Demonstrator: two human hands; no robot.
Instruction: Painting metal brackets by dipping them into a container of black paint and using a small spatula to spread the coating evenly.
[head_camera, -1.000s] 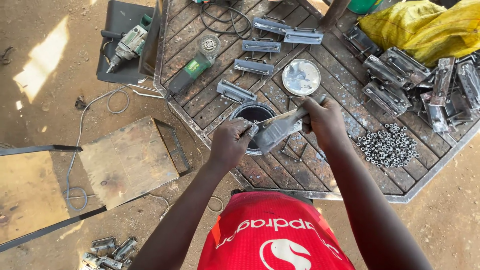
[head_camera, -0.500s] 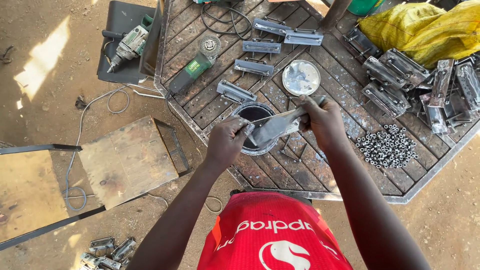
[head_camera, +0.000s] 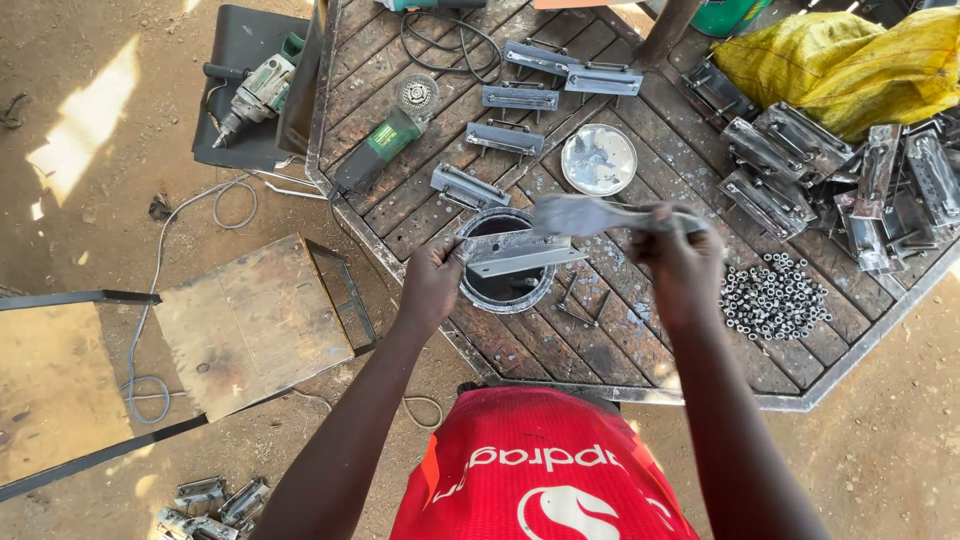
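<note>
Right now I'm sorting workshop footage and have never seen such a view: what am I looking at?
One camera sits on a person's head and looks down at their own two bare hands over a slatted metal table. The left hand holds a flat metal plate above a round tin. The right hand grips a blurred, pale tool; what it is I cannot tell. Around lie more metal brackets, a heap of nuts, a green grinder, a yellow sack, and a drill on the ground.
</note>
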